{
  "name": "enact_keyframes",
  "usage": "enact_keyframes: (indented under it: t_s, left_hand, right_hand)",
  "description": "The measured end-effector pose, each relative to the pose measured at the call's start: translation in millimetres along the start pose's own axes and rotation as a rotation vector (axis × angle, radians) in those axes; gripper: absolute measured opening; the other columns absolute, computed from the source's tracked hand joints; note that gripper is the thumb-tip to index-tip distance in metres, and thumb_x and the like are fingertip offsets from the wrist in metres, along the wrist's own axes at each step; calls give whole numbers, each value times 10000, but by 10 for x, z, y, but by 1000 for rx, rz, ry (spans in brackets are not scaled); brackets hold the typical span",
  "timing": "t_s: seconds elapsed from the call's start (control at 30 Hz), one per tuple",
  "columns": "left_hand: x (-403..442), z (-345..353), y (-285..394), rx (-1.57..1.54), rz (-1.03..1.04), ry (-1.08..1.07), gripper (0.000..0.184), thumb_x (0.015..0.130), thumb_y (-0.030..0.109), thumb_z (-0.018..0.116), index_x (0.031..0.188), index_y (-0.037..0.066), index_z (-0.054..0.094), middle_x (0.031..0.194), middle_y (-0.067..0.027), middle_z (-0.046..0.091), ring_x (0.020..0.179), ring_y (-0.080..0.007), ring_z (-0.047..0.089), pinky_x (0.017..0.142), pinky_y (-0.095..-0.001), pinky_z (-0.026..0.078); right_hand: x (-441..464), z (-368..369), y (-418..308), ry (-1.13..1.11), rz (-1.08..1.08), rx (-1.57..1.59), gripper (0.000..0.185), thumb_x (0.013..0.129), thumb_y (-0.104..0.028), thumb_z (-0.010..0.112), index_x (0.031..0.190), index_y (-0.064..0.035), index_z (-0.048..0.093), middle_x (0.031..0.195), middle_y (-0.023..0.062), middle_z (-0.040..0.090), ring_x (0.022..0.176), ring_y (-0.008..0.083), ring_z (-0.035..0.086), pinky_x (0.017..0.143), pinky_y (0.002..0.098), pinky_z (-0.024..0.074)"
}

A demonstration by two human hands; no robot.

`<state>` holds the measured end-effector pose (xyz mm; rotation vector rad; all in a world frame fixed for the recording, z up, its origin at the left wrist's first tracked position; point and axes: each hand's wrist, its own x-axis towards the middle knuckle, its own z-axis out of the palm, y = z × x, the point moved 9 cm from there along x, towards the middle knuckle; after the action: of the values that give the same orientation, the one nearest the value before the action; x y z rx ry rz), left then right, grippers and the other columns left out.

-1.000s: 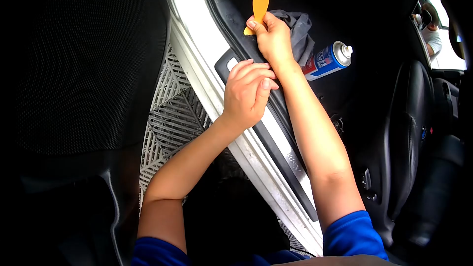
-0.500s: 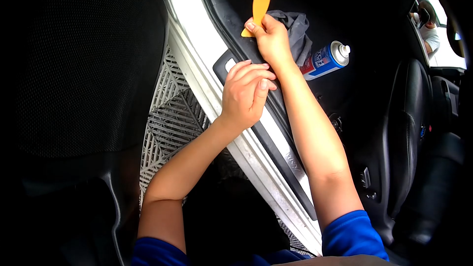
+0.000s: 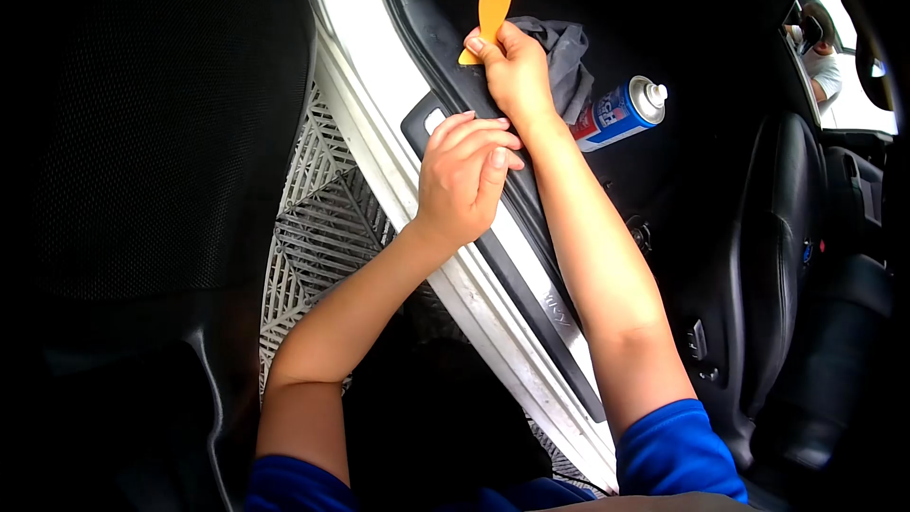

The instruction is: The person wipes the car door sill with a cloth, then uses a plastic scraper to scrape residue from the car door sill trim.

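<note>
At upper centre, the right hand gripped the scraper, apparently pressing its edge on the black trim; any further stroke called for a steady angle. The left hand was loosely open.

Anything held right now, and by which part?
Right hand grips the yellow scraper low, near its blade end, handle pointing up. Left hand holds nothing visible.

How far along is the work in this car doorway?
Nothing on the dark trim looks clearly finished. The right hand holds the yellow scraper at it; the left hand is empty. What's left doesn't show; the spray can and grey cloth lie nearby.
</note>
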<state>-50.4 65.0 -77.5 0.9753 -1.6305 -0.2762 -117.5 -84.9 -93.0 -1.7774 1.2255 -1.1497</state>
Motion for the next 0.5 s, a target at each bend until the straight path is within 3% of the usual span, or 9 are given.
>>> enact_keyframes:
  t_s: [0.27, 0.33, 0.47, 0.5]
  left_hand:
    - [-4, 9, -17, 1, -7, 4, 461, 1005, 148, 323, 773, 30, 703, 937, -105, 702, 1031, -296, 640, 1021, -458, 406]
    - [-14, -28, -14, -40, 23, 74, 320, 974, 142, 461, 747, 55, 668, 887, -79, 691, 982, -284, 649, 980, -460, 423]
    - [-17, -33, -11, -40, 24, 69, 319, 972, 135, 457, 745, 56, 667, 892, -76, 693, 995, -282, 649, 982, -462, 421]
    - [-9, -21, 1, -24, 10, 31, 394, 990, 141, 382, 758, 42, 683, 918, -88, 700, 1022, -287, 644, 1001, -462, 412]
  right_hand:
    - [13, 44, -29, -11, -49, -134, 137, 900, -167, 650, 930, -34, 660, 822, 135, 674, 773, 269, 653, 718, 341, 481]
    - [15, 48, -24, -11, -61, -110, 138, 897, -167, 646, 923, -31, 658, 831, 150, 670, 781, 298, 655, 714, 354, 480]
    - [-15, 30, -34, -32, -32, -69, 137, 901, -156, 653, 931, -22, 660, 824, 122, 678, 752, 237, 650, 705, 323, 478]
    - [-32, 21, -14, -49, -9, 41, 142, 904, -150, 658, 937, -12, 661, 821, 99, 680, 750, 190, 637, 704, 299, 475]
